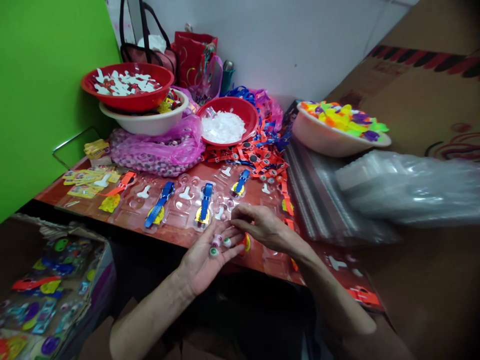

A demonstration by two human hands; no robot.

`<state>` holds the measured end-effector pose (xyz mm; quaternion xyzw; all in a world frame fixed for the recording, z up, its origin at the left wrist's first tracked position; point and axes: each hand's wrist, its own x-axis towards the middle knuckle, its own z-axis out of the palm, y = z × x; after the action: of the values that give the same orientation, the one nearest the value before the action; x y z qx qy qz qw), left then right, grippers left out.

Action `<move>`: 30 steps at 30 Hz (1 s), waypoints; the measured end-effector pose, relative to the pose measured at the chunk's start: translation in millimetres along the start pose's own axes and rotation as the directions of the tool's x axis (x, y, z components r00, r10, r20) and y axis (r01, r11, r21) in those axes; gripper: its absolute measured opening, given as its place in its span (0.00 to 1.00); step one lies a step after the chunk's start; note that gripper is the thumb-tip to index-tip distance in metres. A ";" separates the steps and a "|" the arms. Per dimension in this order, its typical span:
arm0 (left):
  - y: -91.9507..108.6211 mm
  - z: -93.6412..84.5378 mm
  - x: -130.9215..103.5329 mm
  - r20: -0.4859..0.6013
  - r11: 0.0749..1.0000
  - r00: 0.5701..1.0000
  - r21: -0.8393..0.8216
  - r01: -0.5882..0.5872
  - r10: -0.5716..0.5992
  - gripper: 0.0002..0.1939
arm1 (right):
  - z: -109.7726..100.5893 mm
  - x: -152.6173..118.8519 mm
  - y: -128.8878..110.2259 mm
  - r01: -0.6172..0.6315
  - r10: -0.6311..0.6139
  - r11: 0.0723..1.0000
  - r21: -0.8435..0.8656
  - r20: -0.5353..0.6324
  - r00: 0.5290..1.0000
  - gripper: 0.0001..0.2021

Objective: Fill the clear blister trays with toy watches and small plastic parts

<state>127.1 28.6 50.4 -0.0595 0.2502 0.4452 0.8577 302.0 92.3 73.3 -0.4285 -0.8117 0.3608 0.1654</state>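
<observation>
My left hand [204, 257] lies palm up at the table's front edge, fingers stretched out, and carries several small toy eyeballs [213, 251] with green and pink irises. Just above its fingertips, my right hand [258, 225] is bent over with fingers pinched together; whatever is between them is hidden. Under and behind both hands are clear plastic blister trays. A blue toy watch [204, 202] with a yellow piece lies in one tray, and another blue watch [160, 205] sits further left. White T-shaped pieces [185, 193] rest in several trays.
A pink bag of eyeballs [157, 150] and a red bowl of white pieces [245, 131] stand behind. Orange watches [251, 159] are heaped beside them. Stacked plastic trays [318, 200] and a bowl of colourful pieces [330, 135] are right. A filled carton [101, 270] stands lower left.
</observation>
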 end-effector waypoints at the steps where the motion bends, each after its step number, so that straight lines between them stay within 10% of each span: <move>1: 1.3 0.4 0.7 0.010 1.000 1.000 0.002 -0.004 0.004 0.19 | 0.2 1.3 1.3 0.010 -0.010 1.000 -0.001 -0.001 1.000 0.05; 14: -4.9 -10.1 -21.4 -0.112 0.992 0.994 0.122 0.031 -0.017 0.14 | 8.5 6.5 37.2 0.061 -0.088 0.974 -0.219 -0.115 0.989 0.06; 30: -5.2 -18.5 -22.7 -0.090 0.997 0.996 0.075 0.023 -0.017 0.13 | 18.1 38.1 38.7 0.082 -0.018 0.868 -0.491 0.135 0.991 0.05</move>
<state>113.4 2.8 44.7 -0.0492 0.3044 0.4237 0.8517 291.9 129.7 31.1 -0.4117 -0.8966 0.1629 0.0078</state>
